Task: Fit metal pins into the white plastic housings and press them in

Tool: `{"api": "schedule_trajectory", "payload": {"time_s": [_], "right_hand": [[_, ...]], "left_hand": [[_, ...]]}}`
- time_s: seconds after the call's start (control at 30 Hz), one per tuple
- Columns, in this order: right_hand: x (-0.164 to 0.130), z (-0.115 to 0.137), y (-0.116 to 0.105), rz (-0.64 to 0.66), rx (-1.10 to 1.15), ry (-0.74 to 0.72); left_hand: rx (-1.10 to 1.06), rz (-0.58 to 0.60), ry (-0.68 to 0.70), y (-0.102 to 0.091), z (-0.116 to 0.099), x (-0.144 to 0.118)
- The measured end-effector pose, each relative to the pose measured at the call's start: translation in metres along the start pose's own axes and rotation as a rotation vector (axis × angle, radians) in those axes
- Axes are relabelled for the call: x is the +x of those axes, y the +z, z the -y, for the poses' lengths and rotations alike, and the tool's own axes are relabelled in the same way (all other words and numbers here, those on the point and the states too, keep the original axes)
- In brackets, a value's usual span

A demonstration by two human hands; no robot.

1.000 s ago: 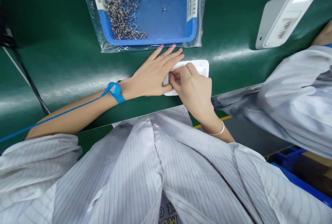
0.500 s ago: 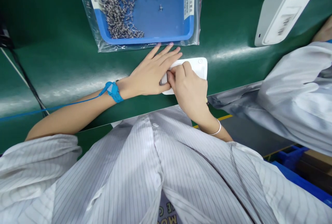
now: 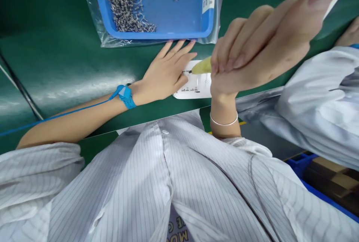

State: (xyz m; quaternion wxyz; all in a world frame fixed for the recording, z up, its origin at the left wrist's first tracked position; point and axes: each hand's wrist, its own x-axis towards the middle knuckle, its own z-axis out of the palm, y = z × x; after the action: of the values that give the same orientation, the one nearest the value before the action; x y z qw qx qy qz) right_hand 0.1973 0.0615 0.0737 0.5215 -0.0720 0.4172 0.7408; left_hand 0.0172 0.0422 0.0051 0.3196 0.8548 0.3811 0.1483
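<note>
- Our left hand (image 3: 165, 75) lies flat, fingers spread and extended, pressing on the left end of a white plastic part (image 3: 196, 85) that rests on the green worktop (image 3: 70, 58) close to its near edge.
- That left grip is fully open; it pins the part down under palm and fingers rather than closing round it.
- Our right hand (image 3: 260, 47) is raised above the worktop, close to the camera and large in view, fingers curled together.
- The right grip is closed on a yellowish tool (image 3: 202, 67) whose pointed tip aims left, over the white part and just beside our left fingertips; we cannot tell whether the tip touches the part.
- A blue strap (image 3: 125, 96) circles our left wrist, with a blue cord running off to the left; a thin bangle (image 3: 224, 122) sits on the right wrist.
- Beyond our left fingertips stands a blue tray (image 3: 182, 25) in a clear plastic bag, with a heap of small grey metal pieces (image 3: 126, 2) in its left half.
- At the right, another person's pale sleeve (image 3: 316, 100) rests over the worktop edge.
</note>
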Motion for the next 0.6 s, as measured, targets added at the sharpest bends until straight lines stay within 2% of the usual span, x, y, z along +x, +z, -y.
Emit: {"api": "schedule_trajectory", "payload": {"time_s": [0.03, 0.07, 0.1, 0.13, 0.17, 0.2, 0.23, 0.3, 0.43, 0.5, 0.6], "right_hand": [[0.008, -0.01, -0.002, -0.196, -0.385, -0.088], [0.015, -0.023, -0.004, -0.373, -0.829, -0.256], [0.019, -0.035, -0.007, -0.493, -1.28, -0.506], [0.021, -0.047, -0.01, -0.529, -1.668, -0.805], [0.022, -0.057, -0.012, -0.492, -1.934, -1.103], [0.022, -0.064, -0.015, -0.415, -2.084, -1.324], [0.022, -0.068, -0.018, -0.355, -2.16, -1.459], [0.021, -0.07, -0.023, -0.311, -2.18, -1.56], [0.024, -0.052, -0.026, -0.325, -2.187, -1.586], [0.027, -0.033, -0.024, -0.286, -2.319, -1.524], [0.033, 0.002, -0.024, -0.071, -2.608, -1.253]], "left_hand": [[0.015, 0.01, -0.002, 0.0, -0.001, 0.001], [0.032, 0.022, -0.003, -0.001, -0.002, 0.002], [0.045, 0.032, -0.008, -0.001, -0.003, 0.002], [0.047, 0.038, -0.013, -0.001, -0.003, 0.003], [0.037, 0.038, -0.019, -0.001, -0.004, 0.004], [0.023, 0.038, -0.026, -0.002, -0.004, 0.005], [0.008, 0.042, -0.031, -0.001, -0.004, 0.005], [-0.006, 0.053, -0.034, -0.001, -0.004, 0.006], [0.034, 0.056, -0.024, 0.0, -0.005, 0.006], [0.018, 0.036, -0.02, 0.0, -0.005, 0.005], [-0.058, 0.01, -0.015, 0.002, -0.002, 0.005]]}}
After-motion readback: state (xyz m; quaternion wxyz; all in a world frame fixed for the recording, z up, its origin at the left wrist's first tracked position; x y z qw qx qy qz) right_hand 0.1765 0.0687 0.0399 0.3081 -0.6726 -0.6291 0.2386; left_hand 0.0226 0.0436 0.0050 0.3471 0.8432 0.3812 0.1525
